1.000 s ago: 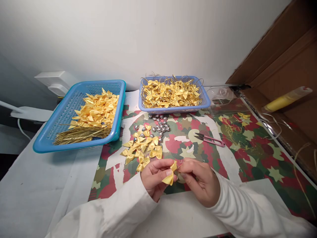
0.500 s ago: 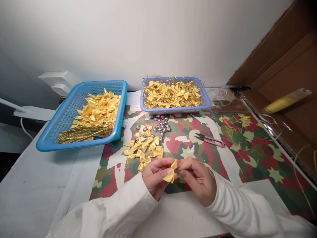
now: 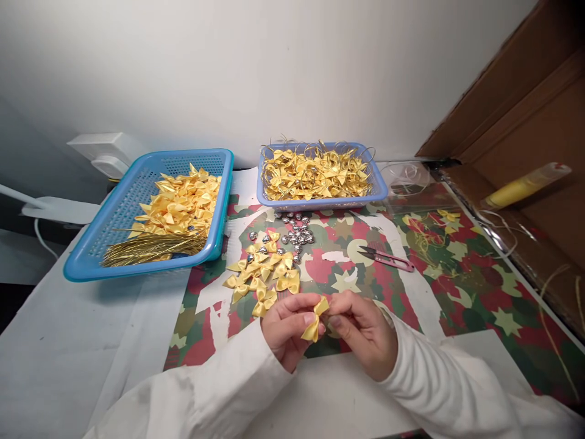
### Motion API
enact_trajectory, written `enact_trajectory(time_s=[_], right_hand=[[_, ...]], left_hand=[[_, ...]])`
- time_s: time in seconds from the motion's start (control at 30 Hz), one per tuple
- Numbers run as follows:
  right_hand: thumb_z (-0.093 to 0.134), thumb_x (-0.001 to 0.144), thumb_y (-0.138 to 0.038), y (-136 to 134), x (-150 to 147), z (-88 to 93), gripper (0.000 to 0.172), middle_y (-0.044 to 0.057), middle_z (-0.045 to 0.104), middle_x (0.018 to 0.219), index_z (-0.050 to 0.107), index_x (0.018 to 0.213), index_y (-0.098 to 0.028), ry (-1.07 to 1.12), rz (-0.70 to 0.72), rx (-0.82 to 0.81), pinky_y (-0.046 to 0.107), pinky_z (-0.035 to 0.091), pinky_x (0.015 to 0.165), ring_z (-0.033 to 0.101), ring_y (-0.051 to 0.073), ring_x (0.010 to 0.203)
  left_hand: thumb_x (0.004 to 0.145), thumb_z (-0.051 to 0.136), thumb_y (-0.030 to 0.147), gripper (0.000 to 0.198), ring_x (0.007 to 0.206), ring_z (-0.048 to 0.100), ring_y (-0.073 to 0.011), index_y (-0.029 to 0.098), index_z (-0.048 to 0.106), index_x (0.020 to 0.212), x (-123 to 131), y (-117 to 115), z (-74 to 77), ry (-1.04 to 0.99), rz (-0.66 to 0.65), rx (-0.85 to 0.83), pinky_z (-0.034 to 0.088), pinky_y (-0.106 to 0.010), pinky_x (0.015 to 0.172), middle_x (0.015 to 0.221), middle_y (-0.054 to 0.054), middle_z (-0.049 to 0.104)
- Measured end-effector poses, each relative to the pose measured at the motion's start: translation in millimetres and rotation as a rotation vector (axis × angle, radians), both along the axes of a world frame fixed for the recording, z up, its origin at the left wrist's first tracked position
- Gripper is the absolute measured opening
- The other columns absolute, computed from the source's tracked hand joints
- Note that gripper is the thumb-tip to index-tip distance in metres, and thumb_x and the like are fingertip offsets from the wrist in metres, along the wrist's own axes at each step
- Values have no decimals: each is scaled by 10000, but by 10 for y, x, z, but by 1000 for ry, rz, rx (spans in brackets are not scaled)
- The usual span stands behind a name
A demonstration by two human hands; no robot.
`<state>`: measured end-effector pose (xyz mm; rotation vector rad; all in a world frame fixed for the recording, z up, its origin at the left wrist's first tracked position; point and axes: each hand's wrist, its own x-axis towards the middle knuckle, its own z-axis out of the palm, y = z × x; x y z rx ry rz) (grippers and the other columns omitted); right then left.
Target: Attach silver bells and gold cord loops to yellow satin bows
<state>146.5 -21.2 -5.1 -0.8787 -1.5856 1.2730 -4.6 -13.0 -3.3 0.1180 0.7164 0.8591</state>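
Note:
Low in the middle of the view, my left hand [image 3: 287, 327] pinches a small yellow satin bow [image 3: 315, 324] between thumb and fingers. My right hand [image 3: 364, 332] meets it from the right, its fingertips pressed together at the bow's centre; what they hold there is too small to name. Just beyond my hands lies a loose pile of yellow bows [image 3: 264, 272] on the patterned mat. Behind that pile sits a scatter of small silver beads [image 3: 297, 231].
A large blue basket [image 3: 109, 224] at the left holds yellow bows and a bundle of gold wires [image 3: 150, 248]. A smaller blue basket [image 3: 320, 202] at the back holds bows with gold loops. Pink thread snips [image 3: 387, 258] lie right of centre. A brown cardboard wall [image 3: 525, 116] stands at the right.

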Motion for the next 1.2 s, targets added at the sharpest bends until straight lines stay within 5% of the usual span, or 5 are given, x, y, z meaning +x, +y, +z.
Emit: enact_trajectory(time_s=[0.93, 1.2], right_hand=[[411, 839, -65, 46, 60, 63, 168, -2, 530, 573, 517, 780, -182, -255, -71, 347, 229, 360, 503, 421, 114, 538], [410, 823, -14, 79, 141, 86, 201, -1, 479, 615, 526, 872, -171, -355, -23, 464, 239, 326, 515, 369, 119, 569]], left_hand=[[350, 882, 143, 288, 411, 622, -91, 166, 731, 594, 35, 16, 51, 84, 55, -3, 511, -118, 450, 535, -10, 701], [444, 863, 147, 236, 472, 638, -87, 169, 739, 644, -1, -2, 10, 148, 76, 55, 527, -133, 503, 583, -15, 713]])
